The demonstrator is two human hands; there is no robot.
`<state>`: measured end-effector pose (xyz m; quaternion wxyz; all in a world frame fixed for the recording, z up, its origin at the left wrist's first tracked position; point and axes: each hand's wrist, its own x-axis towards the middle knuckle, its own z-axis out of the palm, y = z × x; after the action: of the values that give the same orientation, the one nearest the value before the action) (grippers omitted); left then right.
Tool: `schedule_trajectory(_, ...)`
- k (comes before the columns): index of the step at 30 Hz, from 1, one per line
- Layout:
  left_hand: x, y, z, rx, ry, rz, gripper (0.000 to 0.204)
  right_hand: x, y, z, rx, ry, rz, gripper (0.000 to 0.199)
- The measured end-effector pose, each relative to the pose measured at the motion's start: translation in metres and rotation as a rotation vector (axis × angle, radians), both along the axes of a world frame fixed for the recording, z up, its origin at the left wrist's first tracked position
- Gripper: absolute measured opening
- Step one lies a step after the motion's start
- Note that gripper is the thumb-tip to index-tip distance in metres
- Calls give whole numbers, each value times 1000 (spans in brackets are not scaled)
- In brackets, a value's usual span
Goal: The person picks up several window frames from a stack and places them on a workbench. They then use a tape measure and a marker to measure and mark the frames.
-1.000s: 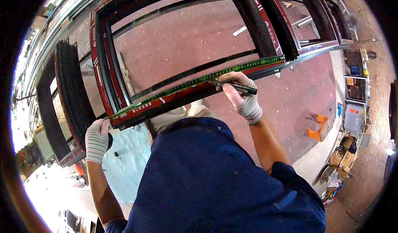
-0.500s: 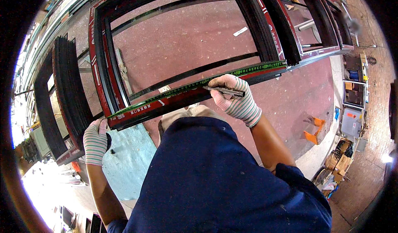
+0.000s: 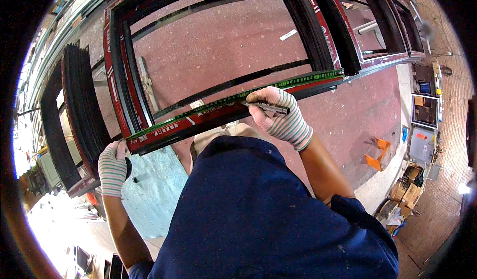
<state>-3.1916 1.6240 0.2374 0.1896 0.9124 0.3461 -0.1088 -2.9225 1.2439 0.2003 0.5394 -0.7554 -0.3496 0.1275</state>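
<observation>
Under the right hand (image 3: 278, 117), a pen (image 3: 266, 107) touches the green ruler (image 3: 233, 100).

We are seeing open brown cardboard boxes (image 3: 408, 192) lying at the near right, on the floor by the wall. Just beyond them a grey box-shaped unit with a small red label (image 3: 421, 144) is standing, and farther along a dark, white-framed screen-like panel (image 3: 424, 110) is showing brown shapes. A small white rectangular label (image 3: 287, 34) is lying on the red floor, far centre.
</observation>
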Motion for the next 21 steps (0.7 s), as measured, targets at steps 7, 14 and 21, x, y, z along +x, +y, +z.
schedule_trajectory(7,5,-3,1,-15,-77,13,34,-1,1,1,-8,11,-10,20)
schedule_trajectory(14,4,-3,-1,21,-104,5,37,-2,1,-1,4,8,-10,20)
schedule_trajectory(21,5,-3,0,-1,-105,3,37,1,-3,4,-42,29,36,20)
